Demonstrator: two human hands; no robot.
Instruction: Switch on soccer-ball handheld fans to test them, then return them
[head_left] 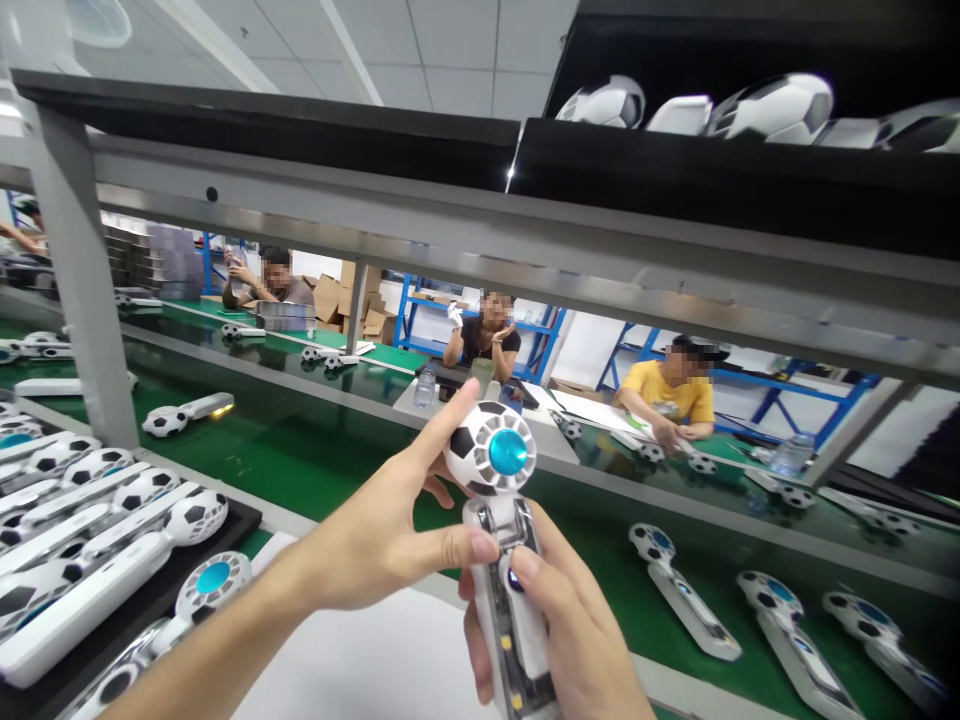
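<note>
A handheld fan (480,462) with a black-and-white football-patterned head and a blue centre is held upright in front of me. My right hand (581,620) is wrapped round its handle, the thumb beside the round button. My left hand (367,545) is also closed on the fan: its index finger lies along the side of the ball head and its thumb presses near the neck joint. Part of the handle's inside shows, with small yellowish parts. The left hand's other fingers are partly hidden behind the fan.
Many similar fans fill a black tray (244,520) at the left. More lie on the green conveyor belt (300,425), including one fan (686,595) at the right. A shelf (337,140) with fans crosses overhead. White paper (367,660) lies below my hands. Several people sit across the line.
</note>
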